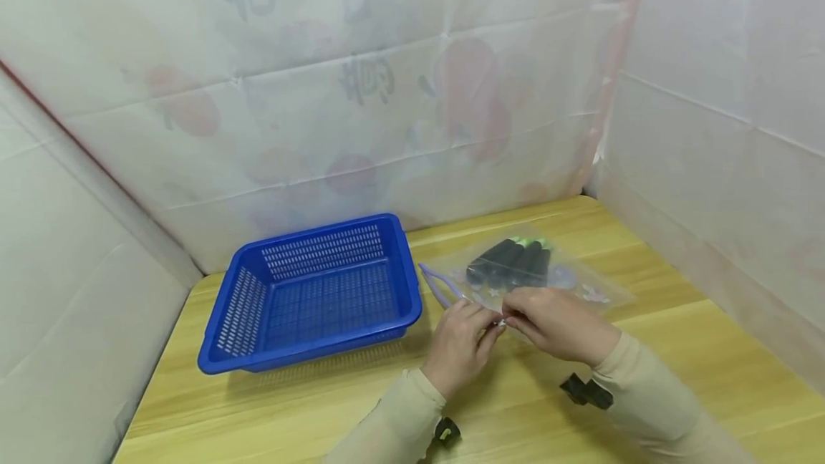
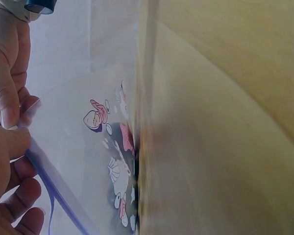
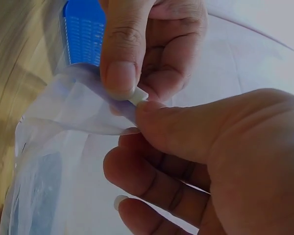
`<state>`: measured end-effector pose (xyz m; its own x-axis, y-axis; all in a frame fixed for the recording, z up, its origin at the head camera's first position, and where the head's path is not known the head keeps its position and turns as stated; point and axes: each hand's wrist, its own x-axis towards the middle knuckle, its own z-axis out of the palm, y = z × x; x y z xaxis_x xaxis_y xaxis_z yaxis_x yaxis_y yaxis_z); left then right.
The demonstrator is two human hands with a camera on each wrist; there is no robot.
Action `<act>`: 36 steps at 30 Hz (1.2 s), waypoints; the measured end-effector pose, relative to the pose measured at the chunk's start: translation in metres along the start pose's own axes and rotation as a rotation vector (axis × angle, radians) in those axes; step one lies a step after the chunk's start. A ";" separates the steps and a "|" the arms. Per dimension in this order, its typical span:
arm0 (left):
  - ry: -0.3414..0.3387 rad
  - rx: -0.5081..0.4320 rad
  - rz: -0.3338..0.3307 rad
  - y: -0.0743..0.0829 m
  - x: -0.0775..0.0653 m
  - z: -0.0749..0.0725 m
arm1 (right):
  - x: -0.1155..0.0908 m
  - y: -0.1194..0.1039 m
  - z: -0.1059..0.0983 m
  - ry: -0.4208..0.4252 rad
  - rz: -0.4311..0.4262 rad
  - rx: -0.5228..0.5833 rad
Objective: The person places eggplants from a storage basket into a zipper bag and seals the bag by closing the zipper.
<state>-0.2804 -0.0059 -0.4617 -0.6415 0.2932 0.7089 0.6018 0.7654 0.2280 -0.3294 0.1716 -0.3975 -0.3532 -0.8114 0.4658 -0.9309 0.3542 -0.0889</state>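
A clear zip bag [image 1: 573,285] printed with cartoon figures lies on the table, holding several dark, long pieces with green ends [image 1: 512,263]. Both hands meet at its purple zip edge [image 2: 61,196], on the side near the person. My left hand [image 1: 460,346] pinches that edge, its thumb [image 3: 121,73] against a small white slider [image 3: 140,95]. Right beside it, the right hand [image 1: 561,324] grips the same edge between thumb and forefinger, its other fingers [image 3: 132,169] loosely bent. Part of the zip edge is hidden by the fingers.
To the left of the bag stands a blue plastic basket [image 1: 303,346] with slotted walls. Pale printed sheeting [image 1: 309,127] encloses the wooden table [image 1: 258,414] at the back and sides. Black straps [image 1: 586,391] sit at the wrists.
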 end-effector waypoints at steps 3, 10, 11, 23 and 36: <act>0.003 -0.007 0.004 0.001 0.000 -0.001 | -0.001 0.000 0.000 -0.003 -0.004 0.000; 0.031 -0.015 0.018 0.000 0.003 -0.002 | 0.003 0.000 -0.003 -0.034 0.011 0.003; 0.032 -0.012 0.021 -0.001 0.003 -0.002 | 0.004 -0.001 -0.004 -0.036 0.009 0.003; -0.019 0.003 0.067 -0.004 0.005 -0.005 | 0.000 -0.003 -0.008 0.025 -0.035 0.002; -0.065 0.009 0.053 -0.007 0.003 -0.005 | 0.000 0.000 -0.015 0.074 -0.080 -0.005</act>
<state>-0.2844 -0.0131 -0.4580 -0.6382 0.3700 0.6751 0.6318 0.7528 0.1847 -0.3274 0.1790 -0.3840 -0.2697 -0.8005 0.5352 -0.9553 0.2921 -0.0445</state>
